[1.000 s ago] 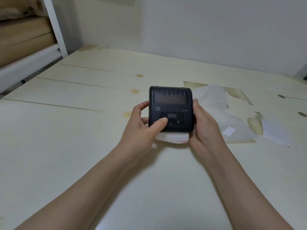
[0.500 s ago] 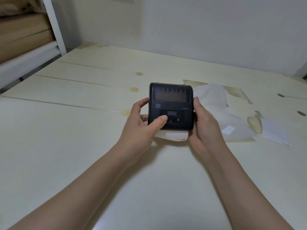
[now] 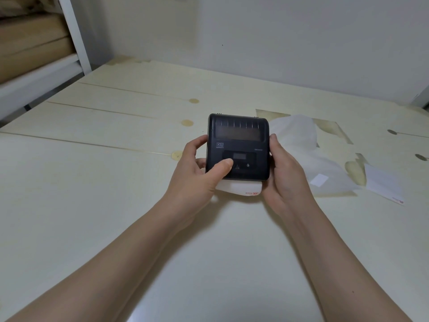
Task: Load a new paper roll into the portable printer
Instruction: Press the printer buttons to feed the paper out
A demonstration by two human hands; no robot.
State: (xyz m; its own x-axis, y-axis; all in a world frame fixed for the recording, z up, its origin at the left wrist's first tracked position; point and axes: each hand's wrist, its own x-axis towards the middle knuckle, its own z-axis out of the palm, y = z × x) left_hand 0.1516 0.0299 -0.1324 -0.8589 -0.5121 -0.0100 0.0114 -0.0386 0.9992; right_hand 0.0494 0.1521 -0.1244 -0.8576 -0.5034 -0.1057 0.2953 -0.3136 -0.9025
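A black portable printer (image 3: 241,138) with its lid closed is held just above the table at the centre. My left hand (image 3: 197,175) grips its left side, thumb pressed on the front control panel. Its right side rests in my right hand (image 3: 286,175). A white strip of paper (image 3: 241,188) with a red mark sticks out from the printer's near edge, between my hands. The roll itself is hidden inside.
The pale wooden table (image 3: 116,205) has dark knots and worn patches. A crumpled translucent wrapper (image 3: 308,154) lies right of the printer, with a loose white slip (image 3: 383,184) further right. A white shelf post (image 3: 74,33) stands at the far left. A wall runs behind.
The printer and both hands have lifted slightly and tilted a little; the grip is unchanged and the left thumb stays on the panel.
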